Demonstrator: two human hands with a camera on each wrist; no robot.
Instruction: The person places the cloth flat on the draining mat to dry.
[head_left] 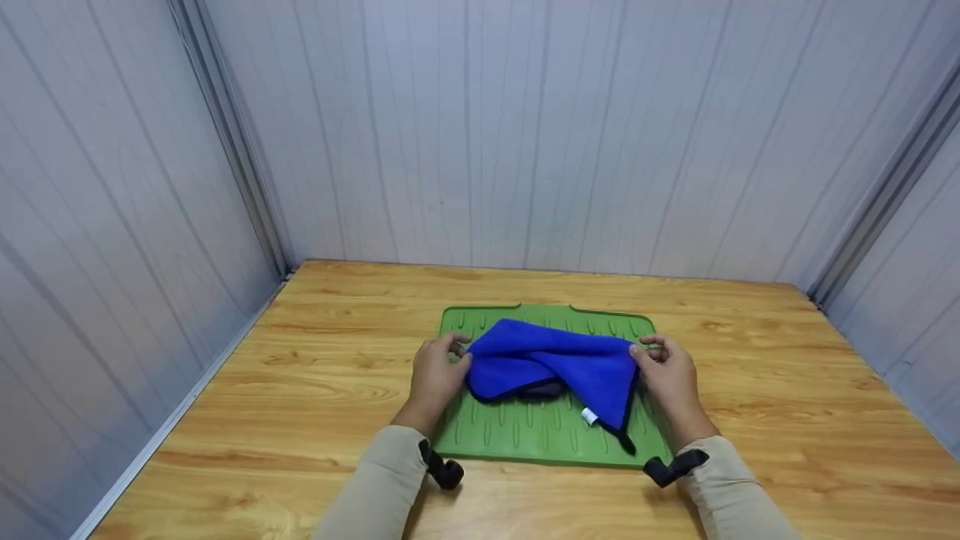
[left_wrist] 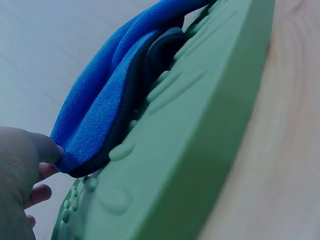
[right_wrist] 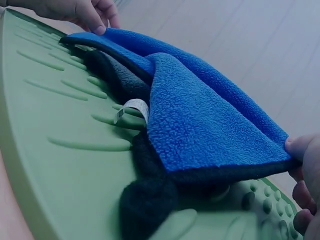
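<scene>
A blue cloth (head_left: 525,356) with black edging lies bunched and folded over a green ridged mat (head_left: 517,439). My left hand (head_left: 439,375) pinches its left end between thumb and finger, as the left wrist view also shows at the cloth's corner (left_wrist: 75,155). At the opposite end, my right hand (head_left: 670,375) pinches the right corner by its dark border. A white label (head_left: 589,416) and a black tip (head_left: 627,444) hang toward the mat's front. In the right wrist view, a grey underside (right_wrist: 125,82) shows beneath the blue fold.
The mat rests on a wood-grain table (head_left: 315,390), with a raised rim around it. Pale panel walls (head_left: 480,135) close off the back and both sides. Black wrist mounts (head_left: 444,469) sit on both sleeves near the mat's front edge.
</scene>
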